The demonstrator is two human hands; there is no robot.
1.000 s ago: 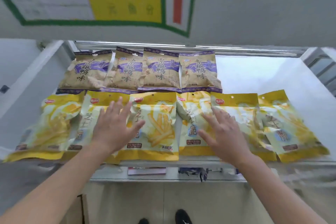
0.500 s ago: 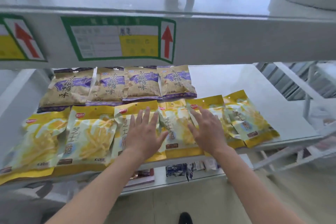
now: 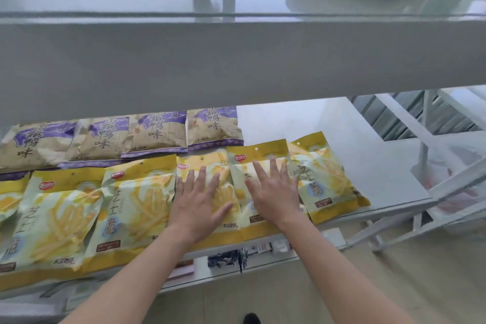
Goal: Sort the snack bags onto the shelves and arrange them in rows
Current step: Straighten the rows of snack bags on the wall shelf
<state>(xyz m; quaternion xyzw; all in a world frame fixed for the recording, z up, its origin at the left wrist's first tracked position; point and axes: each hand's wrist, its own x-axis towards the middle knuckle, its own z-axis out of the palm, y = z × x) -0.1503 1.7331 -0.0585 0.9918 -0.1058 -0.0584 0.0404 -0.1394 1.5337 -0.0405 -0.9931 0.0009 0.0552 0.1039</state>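
Top halves of the brown-and-purple snack bags (image 3: 155,131) vanish behind the white upper shelf's front edge (image 3: 236,60); leftmost yellow fries bag (image 3: 8,197) gets cropped.

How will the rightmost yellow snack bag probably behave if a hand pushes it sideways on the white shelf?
The rightmost yellow snack bag looks glossy and puffed, so it would likely slide easily on the smooth white shelf. Its film looks crinkled and soft, so it may buckle rather than move stiffly. It overlaps its neighbour, which may drag along.

On the shelf (image 3: 328,139) a back row of snack bags (image 3: 155,134) lies behind a front row (image 3: 136,202). Left hand (image 3: 202,202) and right hand (image 3: 273,192) lie flat, side by side, on neighbouring front bags.
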